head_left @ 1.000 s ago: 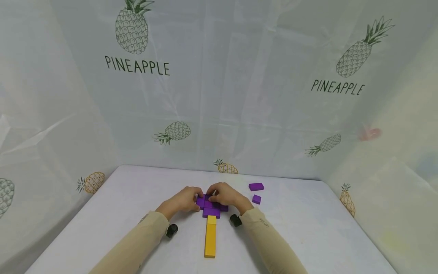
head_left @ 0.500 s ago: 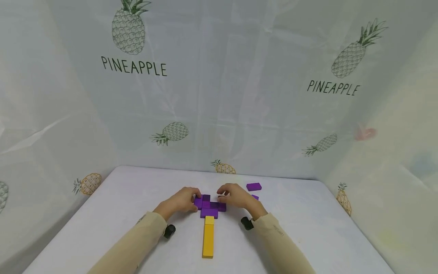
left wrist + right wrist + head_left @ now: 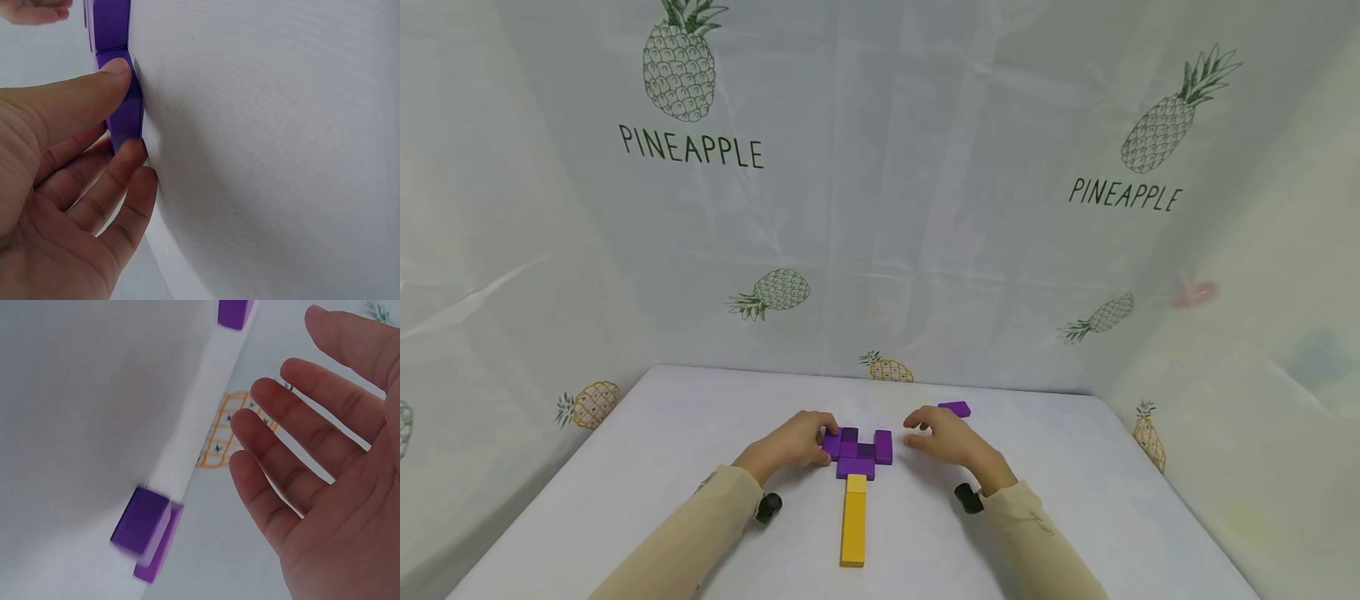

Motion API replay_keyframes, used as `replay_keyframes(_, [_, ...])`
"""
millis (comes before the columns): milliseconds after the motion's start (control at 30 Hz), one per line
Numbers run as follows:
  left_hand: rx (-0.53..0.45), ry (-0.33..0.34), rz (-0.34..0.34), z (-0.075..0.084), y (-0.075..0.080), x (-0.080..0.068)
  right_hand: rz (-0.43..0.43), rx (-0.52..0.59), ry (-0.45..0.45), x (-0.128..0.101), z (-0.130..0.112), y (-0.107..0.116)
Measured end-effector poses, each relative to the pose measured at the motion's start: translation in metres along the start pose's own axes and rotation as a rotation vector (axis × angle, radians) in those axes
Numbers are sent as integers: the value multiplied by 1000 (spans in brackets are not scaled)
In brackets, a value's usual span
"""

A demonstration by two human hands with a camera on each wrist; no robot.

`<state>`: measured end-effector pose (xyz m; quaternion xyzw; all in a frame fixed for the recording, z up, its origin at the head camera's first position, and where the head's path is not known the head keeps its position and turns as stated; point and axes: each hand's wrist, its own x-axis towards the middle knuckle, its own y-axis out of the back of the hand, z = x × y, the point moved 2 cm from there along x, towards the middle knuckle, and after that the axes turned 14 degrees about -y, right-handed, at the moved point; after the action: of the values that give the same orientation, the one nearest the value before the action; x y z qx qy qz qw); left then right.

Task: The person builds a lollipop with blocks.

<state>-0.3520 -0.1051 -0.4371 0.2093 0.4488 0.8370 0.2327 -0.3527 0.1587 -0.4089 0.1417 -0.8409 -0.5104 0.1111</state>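
The left hand (image 3: 792, 443) pinched the purple block cluster (image 3: 857, 450) at its left edge. The right hand (image 3: 951, 440) hovered just right of it, fingers spread; it seemed to touch nothing.

In the head view, the right hand (image 3: 951, 440) is covering the small purple cube behind it, so that cube is not showing there. The left hand (image 3: 796, 442) is hiding the left edge of the purple block cluster (image 3: 859, 450), and its fingertips are not showing. Both forearms are running off the bottom edge. In the right wrist view, 2 purple blocks (image 3: 145, 528) are smearing with motion blur, and another purple block (image 3: 234, 312) is being cut by the top edge.
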Motion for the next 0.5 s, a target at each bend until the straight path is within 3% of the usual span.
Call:
replay_keyframes(233, [-20, -18, -3, 3, 2, -2, 75, -48, -12, -2, 20, 5])
replay_keyframes(500, [-2, -22, 0, 4, 2, -2, 124, -30, -35, -1, 38, 9])
